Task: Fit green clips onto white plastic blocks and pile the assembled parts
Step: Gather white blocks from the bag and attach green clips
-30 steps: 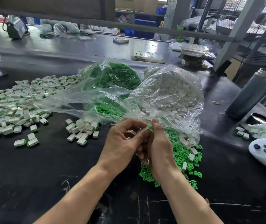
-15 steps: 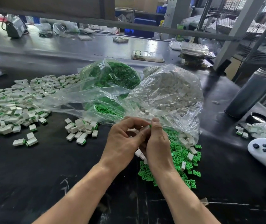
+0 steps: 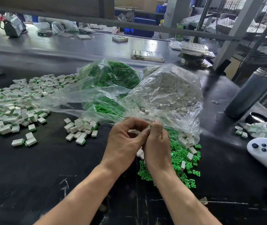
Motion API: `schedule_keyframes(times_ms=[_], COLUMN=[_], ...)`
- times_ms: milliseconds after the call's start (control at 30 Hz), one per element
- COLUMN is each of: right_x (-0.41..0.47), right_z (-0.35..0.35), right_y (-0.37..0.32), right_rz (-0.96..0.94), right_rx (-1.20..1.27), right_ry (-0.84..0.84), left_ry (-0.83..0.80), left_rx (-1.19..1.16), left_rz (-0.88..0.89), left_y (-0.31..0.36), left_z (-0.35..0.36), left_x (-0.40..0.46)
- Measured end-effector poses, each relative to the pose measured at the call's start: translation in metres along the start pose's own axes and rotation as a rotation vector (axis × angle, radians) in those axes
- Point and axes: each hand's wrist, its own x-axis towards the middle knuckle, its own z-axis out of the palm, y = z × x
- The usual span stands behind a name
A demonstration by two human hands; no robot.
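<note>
Between the fingertips of both hands I see a small part [image 3: 150,126], a sliver of green and white, pinched where the two hands meet above the black table [image 3: 32,176]. The left hand [image 3: 124,143] curls its fingers and thumb in toward that part; the right hand [image 3: 158,143] closes on it from the other side, thumb pressed up at the top. White blocks [image 3: 140,153] also peek out beneath the right palm (whether it grips them, I cannot tell).

Just beyond the hands lies a loose heap of green clips [image 3: 178,161] with a few white blocks scattered on it, spilling from the mouth of a clear plastic bag [image 3: 170,88] full of white blocks. Beside it, to the left, a second clear bag [image 3: 111,75] holds green clips, its open flap stretching across the table.

Left of the hands sits a small cluster of assembled parts [image 3: 80,129], and farther left a broad pile of them [image 3: 7,104], white with green edges showing.

At the right stand a dark cylindrical flask [image 3: 249,95] with its cap [image 3: 257,118] off beside it, another bag of parts [image 3: 265,129], and a white controller [image 3: 265,151].
</note>
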Motion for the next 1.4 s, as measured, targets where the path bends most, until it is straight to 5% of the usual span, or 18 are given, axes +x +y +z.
schedule_keyframes(times_ms=[500, 633, 933, 1400], right_x=[0.000, -0.002, 0.006, 0.020], right_z=[-0.004, -0.015, -0.033, -0.058], right_y=[0.002, -0.003, -0.006, -0.012], right_rz=[0.043, -0.035, -0.079, 0.018], right_rx=[0.125, -0.032, -0.366, -0.740], right_ry=[-0.062, -0.057, -0.029, 0.022], left_ry=[0.020, 0.051, 0.032, 0.457], left_rx=[0.021, 0.068, 0.702, 1.181], left_rz=[0.005, 0.012, -0.322, -0.193], left_y=[-0.003, -0.002, -0.011, -0.001], left_z=[-0.004, -0.012, -0.057, -0.110], left_x=[-0.001, 0.001, 0.013, 0.025])
